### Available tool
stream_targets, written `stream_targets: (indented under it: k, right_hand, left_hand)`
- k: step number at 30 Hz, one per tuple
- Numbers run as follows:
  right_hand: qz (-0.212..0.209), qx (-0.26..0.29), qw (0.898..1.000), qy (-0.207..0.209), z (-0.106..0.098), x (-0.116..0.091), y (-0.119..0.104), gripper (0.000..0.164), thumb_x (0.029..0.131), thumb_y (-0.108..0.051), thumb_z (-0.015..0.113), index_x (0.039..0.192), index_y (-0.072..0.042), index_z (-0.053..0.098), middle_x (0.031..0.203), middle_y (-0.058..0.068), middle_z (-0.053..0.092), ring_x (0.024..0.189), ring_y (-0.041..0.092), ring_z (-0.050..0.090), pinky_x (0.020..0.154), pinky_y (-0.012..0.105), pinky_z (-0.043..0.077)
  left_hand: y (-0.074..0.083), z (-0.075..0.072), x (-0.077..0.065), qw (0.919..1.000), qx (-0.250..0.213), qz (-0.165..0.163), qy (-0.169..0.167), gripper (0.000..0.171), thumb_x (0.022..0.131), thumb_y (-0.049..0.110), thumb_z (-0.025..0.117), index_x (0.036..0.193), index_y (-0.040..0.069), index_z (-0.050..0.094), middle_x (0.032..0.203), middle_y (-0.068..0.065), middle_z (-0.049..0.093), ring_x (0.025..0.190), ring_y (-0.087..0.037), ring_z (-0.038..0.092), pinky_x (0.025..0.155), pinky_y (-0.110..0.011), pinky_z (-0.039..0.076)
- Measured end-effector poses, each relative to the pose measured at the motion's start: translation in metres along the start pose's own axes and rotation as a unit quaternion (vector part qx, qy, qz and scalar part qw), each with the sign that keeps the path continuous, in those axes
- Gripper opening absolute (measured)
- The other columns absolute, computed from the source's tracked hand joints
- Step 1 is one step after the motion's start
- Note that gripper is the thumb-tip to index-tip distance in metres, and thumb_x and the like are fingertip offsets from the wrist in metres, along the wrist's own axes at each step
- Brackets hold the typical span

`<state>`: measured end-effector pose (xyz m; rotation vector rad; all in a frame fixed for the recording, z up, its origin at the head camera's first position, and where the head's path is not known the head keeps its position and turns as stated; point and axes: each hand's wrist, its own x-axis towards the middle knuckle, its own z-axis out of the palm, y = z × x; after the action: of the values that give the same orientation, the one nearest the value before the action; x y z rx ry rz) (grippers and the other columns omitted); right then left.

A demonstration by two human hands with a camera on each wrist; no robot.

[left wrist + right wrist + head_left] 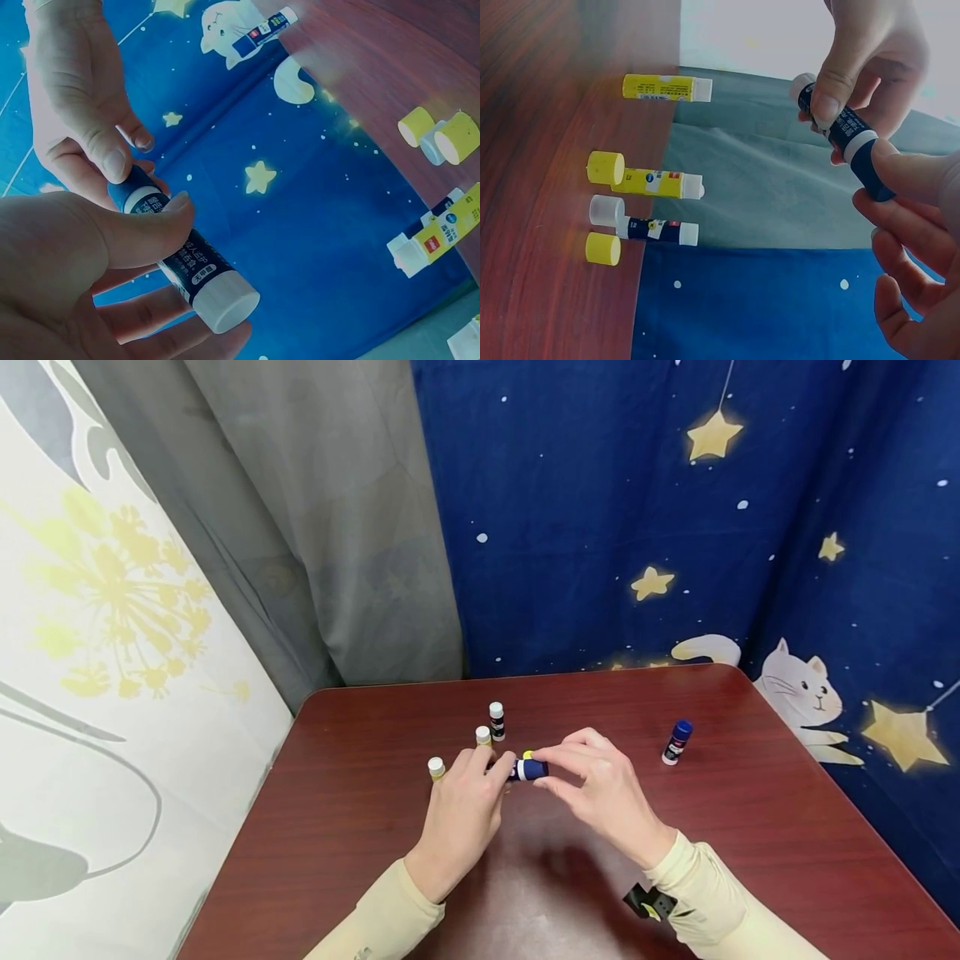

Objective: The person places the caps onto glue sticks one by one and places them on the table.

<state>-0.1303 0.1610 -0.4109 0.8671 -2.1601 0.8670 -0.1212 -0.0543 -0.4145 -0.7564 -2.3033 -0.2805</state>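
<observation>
Glue stick (199, 259) is held above the table (337, 827), its barrel (847, 131) pinched narrowly by the left hand (467, 797) and its dark-blue cap (868, 171) pinched by the right hand (603, 781). Light weight, stiffness and a smooth, somewhat slippery surface are judged likely; hold is best taken at barrel and cap. A yellow glue stick (649, 182) is noted nearby.
</observation>
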Motion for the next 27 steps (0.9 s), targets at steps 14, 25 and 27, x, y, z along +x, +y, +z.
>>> stream_targets:
  k: [14, 25, 27]
  right_hand:
    - [0.003, 0.002, 1.000, 0.007, -0.0015, 0.0011, -0.0028, 0.037, 0.074, -0.021, 0.091, 0.109, -0.021, 0.079, 0.096, -0.012, 0.074, 0.093, 0.011, 0.058, 0.072, 0.022, 0.047]
    - [0.003, 0.005, 1.000, 0.013, -0.0015, 0.0015, -0.0033, 0.036, 0.073, -0.021, 0.091, 0.107, -0.018, 0.080, 0.094, -0.012, 0.073, 0.092, 0.012, 0.058, 0.072, 0.022, 0.047]
    - [0.004, 0.006, 1.000, 0.013, -0.0015, 0.0012, -0.0037, 0.036, 0.073, -0.021, 0.091, 0.108, -0.018, 0.080, 0.094, -0.012, 0.073, 0.092, 0.011, 0.058, 0.072, 0.022, 0.047]
  left_hand:
    - [0.0025, -0.0032, 0.0030, 1.0000, 0.004, 0.007, -0.006, 0.027, 0.085, 0.005, 0.076, 0.109, 0.010, 0.066, 0.092, -0.007, 0.058, 0.078, -0.022, 0.055, 0.058, -0.032, 0.054]
    - [0.0038, -0.0052, 0.0040, 0.9999, 0.007, 0.008, -0.005, 0.026, 0.085, 0.005, 0.075, 0.108, 0.010, 0.066, 0.092, -0.007, 0.058, 0.078, -0.022, 0.055, 0.058, -0.032, 0.054]
    - [0.0041, -0.0056, 0.0040, 0.9999, 0.007, 0.009, -0.005, 0.025, 0.085, 0.004, 0.075, 0.108, 0.010, 0.066, 0.092, -0.007, 0.058, 0.078, -0.022, 0.055, 0.057, -0.032, 0.054]
